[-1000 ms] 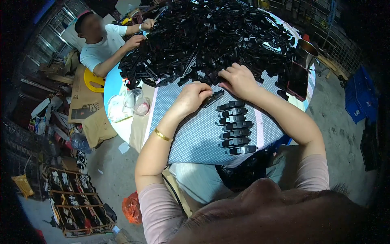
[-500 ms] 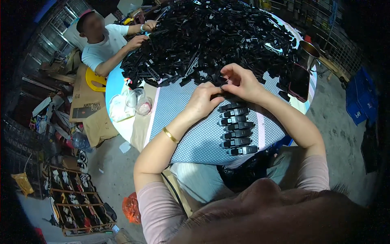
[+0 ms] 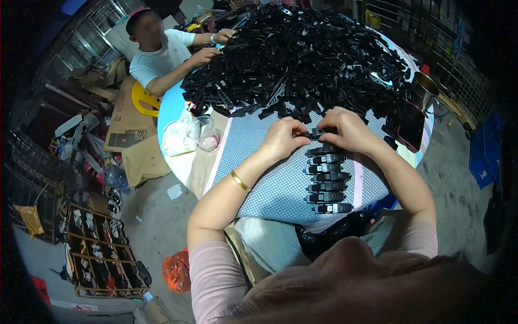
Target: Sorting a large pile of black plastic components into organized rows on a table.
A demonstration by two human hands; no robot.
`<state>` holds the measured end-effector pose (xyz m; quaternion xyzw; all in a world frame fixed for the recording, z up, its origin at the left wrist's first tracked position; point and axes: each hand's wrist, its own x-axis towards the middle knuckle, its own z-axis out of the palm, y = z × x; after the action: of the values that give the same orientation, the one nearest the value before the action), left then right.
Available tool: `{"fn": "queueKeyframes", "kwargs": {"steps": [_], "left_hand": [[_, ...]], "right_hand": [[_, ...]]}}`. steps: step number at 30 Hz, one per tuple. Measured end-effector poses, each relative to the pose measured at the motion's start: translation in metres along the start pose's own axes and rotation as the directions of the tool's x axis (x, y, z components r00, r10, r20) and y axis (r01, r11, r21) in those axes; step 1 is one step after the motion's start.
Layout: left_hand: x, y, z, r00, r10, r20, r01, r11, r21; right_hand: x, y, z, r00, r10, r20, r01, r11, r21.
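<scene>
A small black part (image 3: 317,133) sits between the person's two hands, at the far end of a row of black pieces (image 3: 329,177) on the patterned cloth (image 3: 259,154). The left hand (image 3: 284,138) pinches its left end, thumb against fingers; the right hand (image 3: 348,130) grips its right end. Beyond spreads a large black pile (image 3: 302,65), with a phone (image 3: 411,127) and a metal cup (image 3: 426,85) beside it at right.
</scene>
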<state>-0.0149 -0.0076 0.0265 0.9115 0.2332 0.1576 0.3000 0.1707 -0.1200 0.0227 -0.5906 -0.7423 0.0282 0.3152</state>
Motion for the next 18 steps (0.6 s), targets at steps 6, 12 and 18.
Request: {"fn": "queueKeyframes", "kwargs": {"steps": [6,12,18], "left_hand": [[0.0,-0.013,0.005,0.998,0.039,-0.051,-0.043,0.996,-0.081],[0.006,-0.011,0.006,0.998,0.057,-0.017,-0.058,0.995,-0.084],[0.004,-0.009,0.009,0.995,0.095,-0.012,-0.095,0.991,-0.095]], "right_hand": [[-0.001,-0.001,-0.01,0.999,-0.043,0.01,0.044,0.989,-0.139],[0.006,0.006,-0.006,0.996,-0.012,0.088,0.019,0.997,-0.08],[0.007,-0.001,0.001,0.995,-0.072,0.072,0.073,0.997,-0.017]]}}
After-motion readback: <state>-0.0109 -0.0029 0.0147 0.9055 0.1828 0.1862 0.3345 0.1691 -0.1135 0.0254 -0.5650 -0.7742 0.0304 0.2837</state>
